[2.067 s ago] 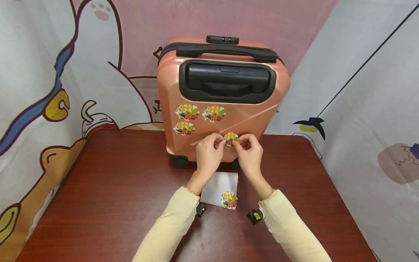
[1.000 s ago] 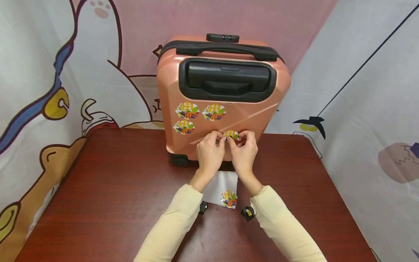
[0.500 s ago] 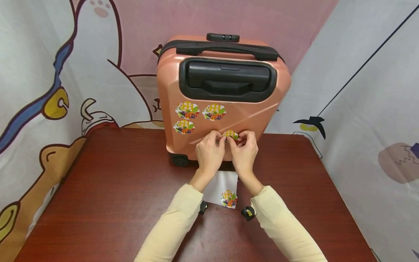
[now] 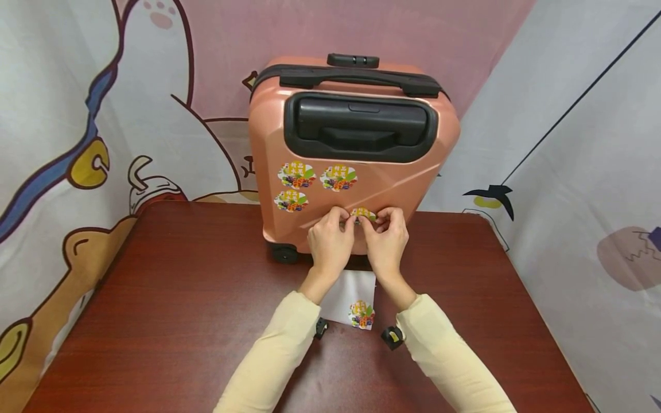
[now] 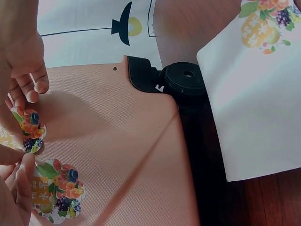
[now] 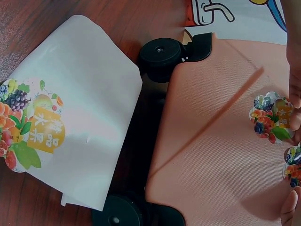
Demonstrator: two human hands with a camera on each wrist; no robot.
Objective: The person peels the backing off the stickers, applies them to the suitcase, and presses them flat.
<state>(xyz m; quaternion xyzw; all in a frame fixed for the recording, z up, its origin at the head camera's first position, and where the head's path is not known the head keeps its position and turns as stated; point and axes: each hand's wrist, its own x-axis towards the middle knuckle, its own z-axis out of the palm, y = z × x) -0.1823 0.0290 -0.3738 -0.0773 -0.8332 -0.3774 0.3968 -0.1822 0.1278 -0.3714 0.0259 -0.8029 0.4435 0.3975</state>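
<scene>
A salmon-pink suitcase [image 4: 392, 183] stands upright on the table, its face with the black recessed handle [image 4: 361, 126] towards me. Low on that face, my left hand [image 4: 330, 238] and right hand [image 4: 387, 241] pinch a fruit-print sticker [image 4: 364, 213] between thumbs and index fingers, one at each side. The thumbs cover its lower part. In the left wrist view the held sticker [image 5: 32, 129] appears just off or against the shell; I cannot tell which. Several matching stickers are on the suitcase: an upper left sticker [image 4: 296, 175], an upper middle sticker [image 4: 338, 178] and a lower left sticker [image 4: 291, 201].
On the reddish-brown table [image 4: 196, 321], below my wrists, lies a white backing sheet [image 4: 347, 295] bearing one more fruit sticker [image 4: 361, 314]. Black wheels [image 4: 284, 253] sit under the suitcase. A cartoon-print cloth [image 4: 217, 69] hangs behind and at both sides.
Since about two seconds ago, my right hand has shifted a little left, closer to the left hand. The held sticker has tipped and shows less of its face. Over the last half second little differs.
</scene>
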